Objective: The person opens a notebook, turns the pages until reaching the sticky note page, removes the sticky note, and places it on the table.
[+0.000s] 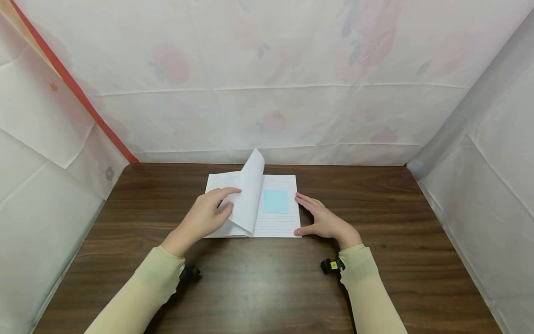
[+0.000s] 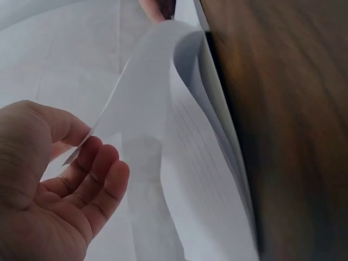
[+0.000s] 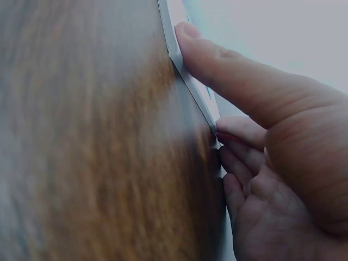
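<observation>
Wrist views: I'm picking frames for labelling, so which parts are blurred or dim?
Left wrist view: the table is soft, the curled page fairly sharp. Right wrist view: dim overall, wood smeared, the fingers clearer. Head view: evenly lit and sharp.

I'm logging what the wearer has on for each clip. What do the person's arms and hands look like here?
Both arms wear long, close-fitting sleeves in pale yellow-beige, the left sleeve and right sleeve ending at the wrists. The left hand and right hand are bare, with no gloves or rings visible. A small black device sits under the left wrist; the one under the right wrist shows a yellow mark.
</observation>
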